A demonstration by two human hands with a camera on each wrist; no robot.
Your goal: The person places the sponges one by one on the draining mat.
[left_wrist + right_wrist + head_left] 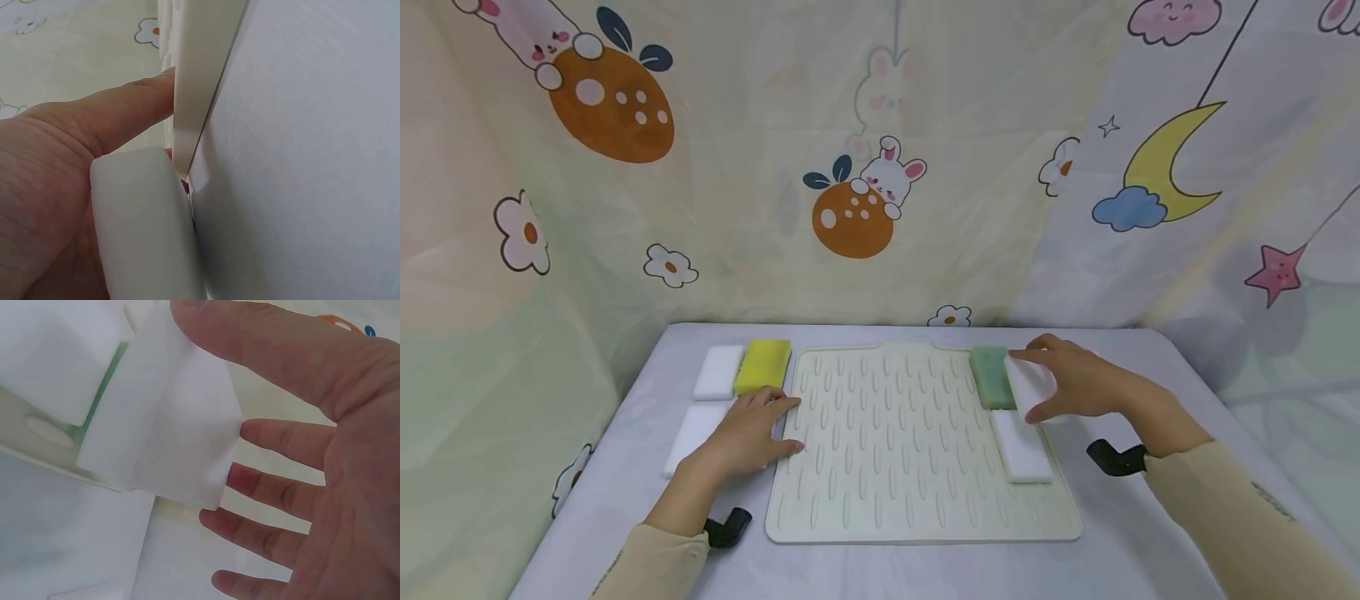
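A cream ribbed mat (887, 433) lies on the table. At its left edge my left hand (748, 429) rests with thumb and fingers spread against the rim; in the left wrist view a finger (134, 106) touches that rim. A white sponge (696, 429) lies partly hidden behind this hand. My right hand (1078, 379) pinches another white sponge (1028, 385) between thumb and fingers, held tilted over the mat's upper right. To its left is a green sponge (989, 375) on the mat. Below it, a white sponge (1021, 446) with a thin green underside lies flat.
Left of the mat, a yellow sponge (763, 367) lies beside a white sponge (718, 372). A white cloth covers the table (827, 575). Behind stands a printed curtain (737, 208) with rabbits, flowers and a moon.
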